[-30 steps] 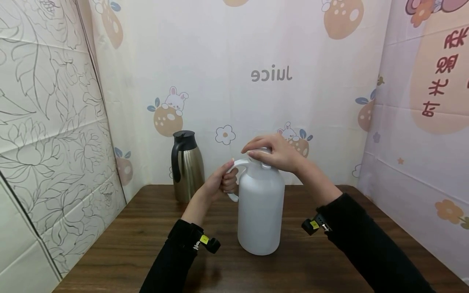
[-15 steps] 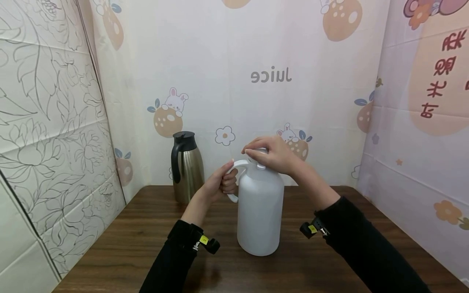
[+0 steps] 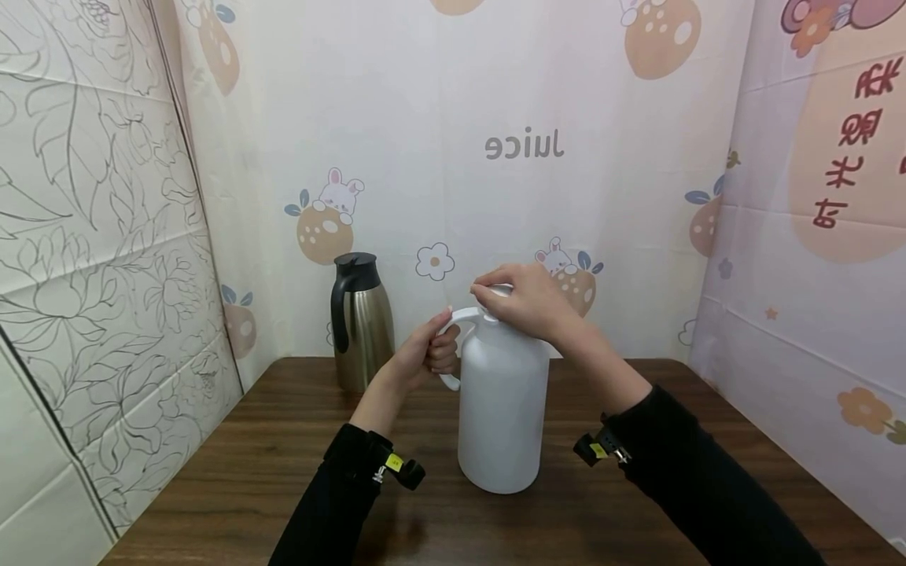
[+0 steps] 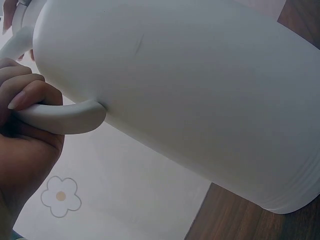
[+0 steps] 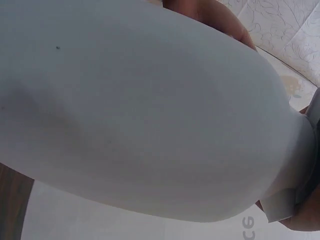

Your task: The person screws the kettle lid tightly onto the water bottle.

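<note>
A white thermos jug (image 3: 502, 417) stands upright on the wooden table. My left hand (image 3: 414, 354) grips its side handle (image 4: 75, 117), fingers wrapped around and thumb lying along the top. Over the jug's mouth, my right hand (image 3: 529, 300) holds the white lid (image 3: 501, 290) from above, thumb on the near side and fingers across the far side. Much of the lid is hidden by that hand. In the right wrist view the jug's body (image 5: 150, 110) fills most of the picture, and a small tab (image 5: 279, 205) sticks out at the neck.
A gold-coloured steel thermos jug (image 3: 368, 330) with a black lid and handle stands at the back left of the wooden table (image 3: 283, 472). Printed cloth (image 3: 439, 157) hangs behind, with more cloth walls on the left and right.
My right hand has turned on the lid, its wrist swinging a little left and down. A small tab at the lid's base has shifted leftward. The left hand and jug body hold almost still.
</note>
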Available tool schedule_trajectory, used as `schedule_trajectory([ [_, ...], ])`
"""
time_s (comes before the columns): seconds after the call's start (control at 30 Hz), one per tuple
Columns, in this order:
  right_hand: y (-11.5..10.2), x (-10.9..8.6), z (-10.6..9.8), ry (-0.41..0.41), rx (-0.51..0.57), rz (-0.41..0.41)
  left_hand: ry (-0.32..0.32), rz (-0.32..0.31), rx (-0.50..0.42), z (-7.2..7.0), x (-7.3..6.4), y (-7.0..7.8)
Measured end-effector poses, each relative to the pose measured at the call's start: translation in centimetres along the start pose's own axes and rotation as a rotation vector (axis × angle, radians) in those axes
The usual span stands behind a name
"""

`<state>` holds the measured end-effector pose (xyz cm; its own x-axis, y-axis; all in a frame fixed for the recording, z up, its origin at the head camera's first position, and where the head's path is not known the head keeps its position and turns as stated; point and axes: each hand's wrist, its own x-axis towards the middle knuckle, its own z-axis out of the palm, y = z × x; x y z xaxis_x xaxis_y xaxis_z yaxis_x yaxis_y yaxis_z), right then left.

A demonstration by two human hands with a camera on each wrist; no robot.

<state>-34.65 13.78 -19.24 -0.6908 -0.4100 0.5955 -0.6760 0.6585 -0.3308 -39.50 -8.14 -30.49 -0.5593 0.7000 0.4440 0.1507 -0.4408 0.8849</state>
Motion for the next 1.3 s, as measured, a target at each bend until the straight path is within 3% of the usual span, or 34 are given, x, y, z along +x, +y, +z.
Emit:
schedule_trajectory([
  [0.3, -1.7, -0.1, 0.7, 0.048, -0.176, 0.134, 0.002, 0.001, 0.000, 0.0, -0.1, 0.1],
  [0.67, -2.7, -0.2, 1.0, 0.024, -0.299, 0.194, -0.001, 0.001, 0.005, 0.1, -0.1, 0.0],
  [0.87, -2.8, -0.6, 0.3, -0.058, -0.341, 0.138, 0.006, -0.002, 0.011, 0.1, -0.1, 0.2],
  [1.07, -2.5, -1.0, -0.7, -0.121, -0.261, 0.070, 0.011, 0.004, 0.009, 0.1, -0.1, 0.3],
  [1.2, -1.9, -1.3, -1.4, -0.119, -0.230, 0.034, -0.006, 0.010, 0.015, 0.1, -0.1, 0.2],
  [1.3, -1.1, -1.3, -1.9, -0.098, -0.211, -0.047, -0.015, 0.011, 0.019, 0.1, -0.1, 0.1],
])
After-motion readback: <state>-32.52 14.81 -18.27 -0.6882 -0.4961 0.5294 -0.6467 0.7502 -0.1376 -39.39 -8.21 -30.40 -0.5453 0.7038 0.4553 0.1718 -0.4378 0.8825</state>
